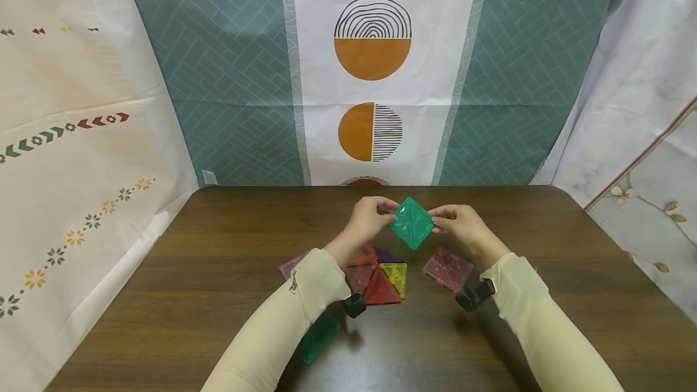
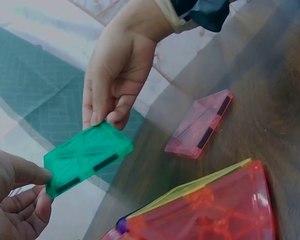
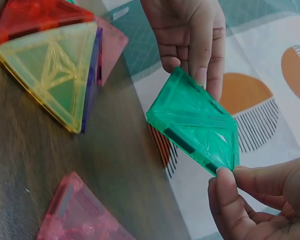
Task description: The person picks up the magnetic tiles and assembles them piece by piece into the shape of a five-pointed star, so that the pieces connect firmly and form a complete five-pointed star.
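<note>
A green magnetic tile [image 1: 411, 223] is raised above the table between both hands, turned so that its corners point up, down and sideways. My left hand [image 1: 372, 219] pinches its left corner between thumb and fingers. The opposite corner is pinched by my right hand [image 1: 461, 224]. Dark magnet strips show along the tile's edge in both wrist views. Below stands a built shape of red tiles [image 1: 383, 288], a yellow triangle tile [image 3: 55, 75] and a purple tile [image 1: 388, 256]; my left forearm overlaps part of it in the head view.
A pink tile [image 1: 449, 269] lies on the brown table [image 1: 229, 228] beneath my right wrist. Another pinkish tile [image 1: 291, 265] is left of the built shape, partly behind my left sleeve. A second green tile [image 1: 318, 337] lies nearer, partly covered by that arm. Patterned cloths hang around the table.
</note>
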The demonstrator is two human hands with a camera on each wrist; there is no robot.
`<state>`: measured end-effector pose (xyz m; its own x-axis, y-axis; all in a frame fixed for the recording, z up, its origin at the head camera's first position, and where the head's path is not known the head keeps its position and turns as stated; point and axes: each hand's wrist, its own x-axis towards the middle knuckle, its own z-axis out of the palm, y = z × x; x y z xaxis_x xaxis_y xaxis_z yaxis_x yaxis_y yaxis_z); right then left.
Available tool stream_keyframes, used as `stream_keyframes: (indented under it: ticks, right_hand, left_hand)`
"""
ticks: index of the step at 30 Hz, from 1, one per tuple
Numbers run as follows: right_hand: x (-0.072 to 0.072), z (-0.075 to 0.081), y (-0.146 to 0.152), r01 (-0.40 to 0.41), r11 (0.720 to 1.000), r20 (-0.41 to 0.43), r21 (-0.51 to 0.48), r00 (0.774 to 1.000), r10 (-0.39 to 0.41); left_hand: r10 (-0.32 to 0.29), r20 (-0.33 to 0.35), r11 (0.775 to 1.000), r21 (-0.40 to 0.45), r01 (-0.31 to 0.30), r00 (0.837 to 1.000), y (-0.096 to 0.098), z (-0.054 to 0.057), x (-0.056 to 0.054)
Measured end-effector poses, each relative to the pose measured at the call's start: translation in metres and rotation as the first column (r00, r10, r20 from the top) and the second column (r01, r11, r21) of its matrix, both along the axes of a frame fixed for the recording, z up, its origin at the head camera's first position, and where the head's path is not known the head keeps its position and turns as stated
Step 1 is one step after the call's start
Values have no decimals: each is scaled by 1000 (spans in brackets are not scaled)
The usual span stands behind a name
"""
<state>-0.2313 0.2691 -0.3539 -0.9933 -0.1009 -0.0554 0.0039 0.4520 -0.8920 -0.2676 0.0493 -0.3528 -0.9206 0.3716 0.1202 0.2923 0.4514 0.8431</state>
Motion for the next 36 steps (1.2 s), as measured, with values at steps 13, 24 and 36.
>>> stream_keyframes:
  ticks: [13,24,36]
  right_hand:
    - [13,0,-15,-35,999,46,-41,998,37]
    - [12,-17,-23,-79,989,18,-129,997,82]
    - [12,-39,-31,-75,960,65,-269,993,95]
  left_hand:
    - [-134,-34,991,-26,133,990,-27,1,-4]
    - [-187,-46,982,-10,187,981,-36,-8,-10]
    - [-198,-21,978,-70,196,980,-36,-19,-20]
